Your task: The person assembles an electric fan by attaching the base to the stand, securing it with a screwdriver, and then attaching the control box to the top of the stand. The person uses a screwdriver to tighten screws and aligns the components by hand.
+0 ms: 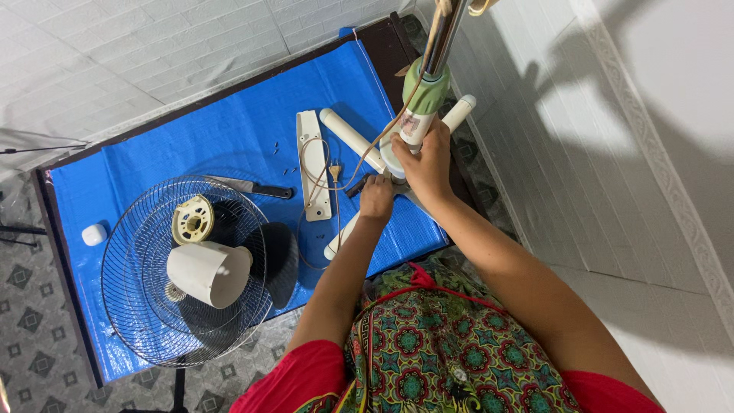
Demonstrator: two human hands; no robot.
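A white cross-shaped fan base [348, 134] with a green and white upright post [423, 99] stands on a blue tarp [191, 145]. My right hand [425, 164] grips the bottom of the post where it meets the base. My left hand [376, 197] is closed around a dark-handled tool, likely a screwdriver [357, 186], pressed at the base's centre. A thin brown cord [382, 141] runs from the post down across the base.
A wire fan guard [126, 252] lies at the left, holding a cream motor cover [210, 273] and a round cream part [193, 220]. A knife [248, 186], a long white plate [312, 164], small screws [276, 145] and a white cap [94, 234] lie on the tarp. A tiled wall is on the right.
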